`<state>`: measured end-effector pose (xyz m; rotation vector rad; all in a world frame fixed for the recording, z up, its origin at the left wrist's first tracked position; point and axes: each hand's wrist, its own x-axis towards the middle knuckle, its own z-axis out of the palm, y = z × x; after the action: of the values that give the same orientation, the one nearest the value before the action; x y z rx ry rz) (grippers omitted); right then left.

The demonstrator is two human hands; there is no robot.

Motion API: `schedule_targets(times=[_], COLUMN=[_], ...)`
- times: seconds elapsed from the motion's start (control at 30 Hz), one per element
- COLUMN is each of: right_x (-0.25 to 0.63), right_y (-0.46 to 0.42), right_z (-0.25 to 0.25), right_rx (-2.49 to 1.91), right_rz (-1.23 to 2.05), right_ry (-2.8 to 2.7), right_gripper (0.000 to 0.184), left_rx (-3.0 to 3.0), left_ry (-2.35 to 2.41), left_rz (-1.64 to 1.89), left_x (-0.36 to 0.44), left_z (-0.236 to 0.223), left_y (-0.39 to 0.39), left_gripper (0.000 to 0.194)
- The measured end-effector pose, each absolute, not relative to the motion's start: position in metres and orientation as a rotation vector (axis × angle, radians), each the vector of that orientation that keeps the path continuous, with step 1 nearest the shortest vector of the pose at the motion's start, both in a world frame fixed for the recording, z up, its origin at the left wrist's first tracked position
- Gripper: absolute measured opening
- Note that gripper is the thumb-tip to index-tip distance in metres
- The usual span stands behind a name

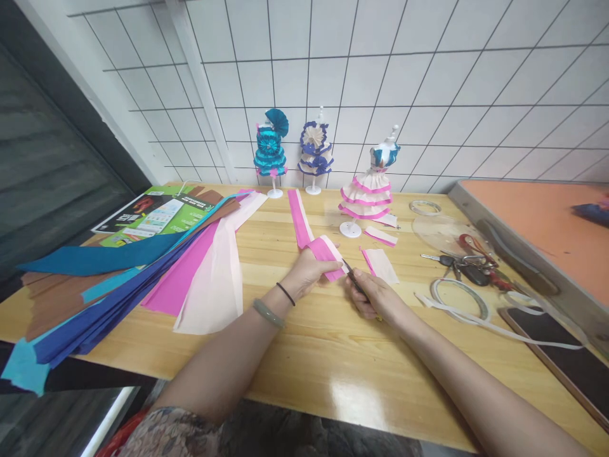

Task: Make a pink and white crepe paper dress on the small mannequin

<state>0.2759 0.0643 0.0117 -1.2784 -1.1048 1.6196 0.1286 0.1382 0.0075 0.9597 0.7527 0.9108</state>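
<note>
My left hand (308, 273) is closed on a pink and cream strip of crepe paper (299, 219), whose far end lies on the table. Dark scissors (355, 279) are gripped in my right hand (371, 293), their blades at the right edge of the strip, near my left fingertips. Just beyond my right hand lie small cut pieces of the same pink and cream paper (383, 265). Behind them stands a small dress form (366, 197) in a tiered cream skirt with pink edges and a blue top.
A teal dress form (270, 152) and a purple and cream one (314, 155) stand by the tiled wall. Crepe paper sheets (209, 279) spread at left over a green booklet (157, 219). Tape rolls (460, 299), keys (447, 260) and a phone (561, 355) lie at right.
</note>
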Motion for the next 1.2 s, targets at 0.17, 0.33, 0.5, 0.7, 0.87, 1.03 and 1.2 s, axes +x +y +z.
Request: schedule_targets(times=[0.17,0.33,0.5,0.7,0.87,1.03,1.2], right_x=[0.2765,0.2771,0.2766,0.2761,0.2769,0.2767,0.2767], right_y=[0.0653,0.0656,0.0657,0.0657,0.0651,0.0645,0.0643], right_z=[0.0120,0.0102,0.0105,0.0129,0.0117,0.0124,0.0127], right_rx=[-1.278,-1.274,-1.287,-1.299,-1.308,-1.319,-1.339], right_rz=[1.622,1.618,1.600,1.598,1.601,1.575,1.548], right_ry=[-1.100,-1.090,-1.090,-1.093,-1.100,-1.136,-1.151], right_gripper=[0.042,0.043,0.044,0.043,0.043,0.042,0.042], left_rx=[0.947,0.940,0.933,0.955,0.963,0.976,0.971], left_ry=[0.754,0.749,0.742,0.731,0.753,0.743,0.732], left_rz=[0.913,0.908,0.910,0.857,0.839,0.827,0.828], left_x=[0.1288,0.1284,0.1278,0.1260,0.1264,0.1255,0.1251], left_z=[0.0067,0.0055,0.0043,0.0067,0.0097,0.0082,0.0067], left_y=[0.1385,0.1391,0.1396,0.1384,0.1376,0.1384,0.1387], left_gripper=[0.052,0.051,0.052,0.056,0.059,0.061,0.059])
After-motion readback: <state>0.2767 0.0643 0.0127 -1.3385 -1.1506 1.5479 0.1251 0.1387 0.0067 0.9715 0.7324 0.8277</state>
